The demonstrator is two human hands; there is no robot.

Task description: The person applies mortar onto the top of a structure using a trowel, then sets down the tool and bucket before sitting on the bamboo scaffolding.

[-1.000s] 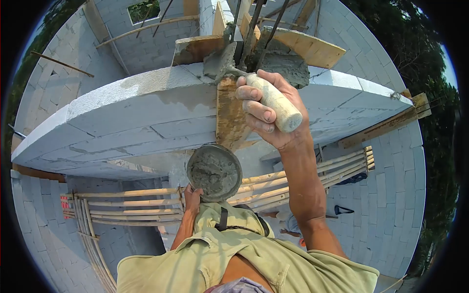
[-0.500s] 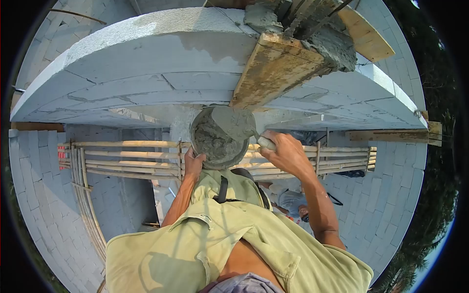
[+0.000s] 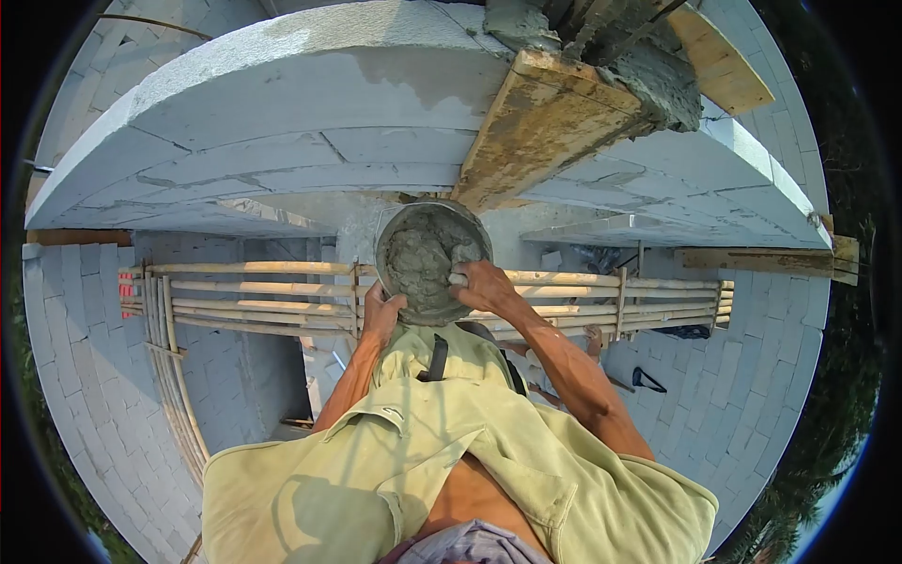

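A round bucket [image 3: 383, 285] of wet grey mortar [image 3: 420, 258] is in front of my waist, its mouth facing up. My left hand [image 3: 382, 313] is closed on the near-left part of its rim, thumb over the edge. My right hand [image 3: 486, 287] is wrapped round the handle of a trowel [image 3: 464, 254] at the bucket's right side. The mortar-coated blade is down in the mortar and hard to tell apart from it.
Ahead stands a pale block wall [image 3: 310, 103]. A stained wooden board [image 3: 540, 122] boxes a mortar-covered column [image 3: 658, 89] with bars. Bamboo poles [image 3: 263, 287] run across below me. Further down, a person's limbs [image 3: 594, 340] show partly behind the poles and my right arm.
My right hand has moved left and inward, taking the trowel from above the bucket's far right rim down into the mortar. My left hand still holds the rim.
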